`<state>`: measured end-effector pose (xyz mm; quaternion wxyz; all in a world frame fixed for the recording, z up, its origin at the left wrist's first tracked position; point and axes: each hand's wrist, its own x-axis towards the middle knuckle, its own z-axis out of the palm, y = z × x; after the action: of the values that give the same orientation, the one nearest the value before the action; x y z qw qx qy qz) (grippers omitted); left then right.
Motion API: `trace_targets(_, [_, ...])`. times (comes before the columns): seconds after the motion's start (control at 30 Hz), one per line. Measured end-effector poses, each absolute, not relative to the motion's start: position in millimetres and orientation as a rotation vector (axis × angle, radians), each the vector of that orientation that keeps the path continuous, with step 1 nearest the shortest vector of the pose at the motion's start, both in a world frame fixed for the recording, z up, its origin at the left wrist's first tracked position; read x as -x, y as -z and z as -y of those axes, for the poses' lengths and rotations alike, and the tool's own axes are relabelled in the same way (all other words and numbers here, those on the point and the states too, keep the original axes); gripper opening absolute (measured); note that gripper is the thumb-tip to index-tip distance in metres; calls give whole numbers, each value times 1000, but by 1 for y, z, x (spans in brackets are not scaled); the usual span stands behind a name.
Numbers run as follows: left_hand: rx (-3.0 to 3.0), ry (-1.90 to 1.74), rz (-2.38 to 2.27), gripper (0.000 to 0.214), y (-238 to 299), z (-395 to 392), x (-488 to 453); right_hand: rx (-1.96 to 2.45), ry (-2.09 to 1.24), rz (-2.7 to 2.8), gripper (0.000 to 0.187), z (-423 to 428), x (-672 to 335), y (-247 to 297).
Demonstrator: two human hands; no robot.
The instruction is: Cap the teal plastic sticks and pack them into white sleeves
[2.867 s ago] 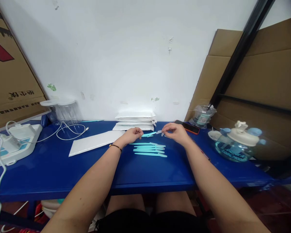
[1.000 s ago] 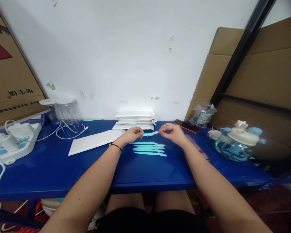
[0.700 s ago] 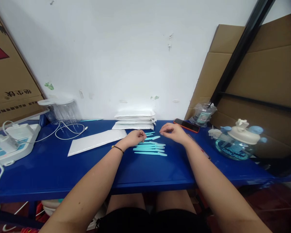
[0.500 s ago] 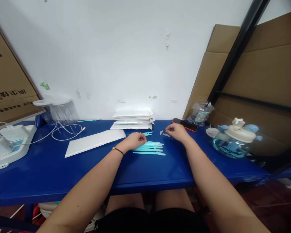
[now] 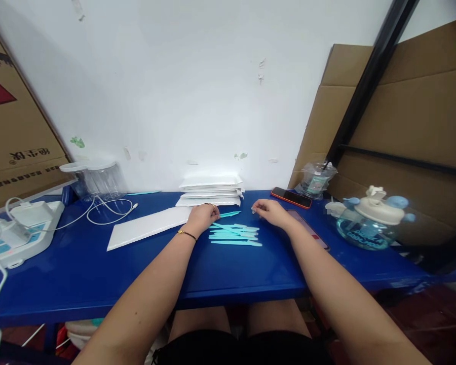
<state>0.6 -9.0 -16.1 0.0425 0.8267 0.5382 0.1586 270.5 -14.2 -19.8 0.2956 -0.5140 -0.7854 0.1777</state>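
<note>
My left hand (image 5: 202, 218), with a dark bracelet at the wrist, is closed on the end of a turquoise eyebrow razor (image 5: 231, 214) that points right. Just below its fingertips several more turquoise eyebrow razors (image 5: 236, 243) lie on the blue table, roughly side by side, one slanting across the others. My right hand (image 5: 271, 211) is to the right, its thumb and fingers pinched around a small clear plastic cap (image 5: 253, 212). A gap of table separates the cap from the razor.
Behind the hands is a stack of white padded envelopes (image 5: 211, 190); another white envelope (image 5: 148, 228) lies left. Two phones, one orange-edged (image 5: 291, 197), lie right, near a water jug (image 5: 372, 218). A power strip (image 5: 26, 233) and white cable (image 5: 110, 210) occupy the left.
My left hand has moved back from the pile to the razor behind it, leaving one razor slanted across the others. My right hand has shifted slightly left and pinches a clear cap.
</note>
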Motion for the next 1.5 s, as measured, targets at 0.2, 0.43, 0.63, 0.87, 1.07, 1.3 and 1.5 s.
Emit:
trace_targets(0.2, [-2451, -545, -1594, 19, 15, 8, 1, 1302, -545, 2054, 21, 15, -268, 19])
trace_targets(0.43, [-2314, -727, -1537, 26, 17, 5, 2, 1218, -670, 1957, 24, 10, -273, 23])
trace_targets(0.63, [-2314, -703, -1513, 26, 18, 3, 1, 1228, -631, 1968, 25, 13, -269, 19])
trace_targets(0.87, [-2333, -689, -1504, 27, 17, 5, 1, 1237, -601, 2006, 23, 18, -263, 16])
trace_targets(1.07, [-2398, -686, -1436, 24, 10, 17, -8, 1184, -659, 2037, 23, 25, -251, 15])
trace_targets(1.3, [-2410, -586, -1602, 21, 9, 18, -7, 1306, -330, 2014, 25, 8, -271, 22])
trace_targets(1.5, [-2483, -616, -1631, 29, 12, 14, -2, 1331, -97, 2303, 34, 1, -284, 28])
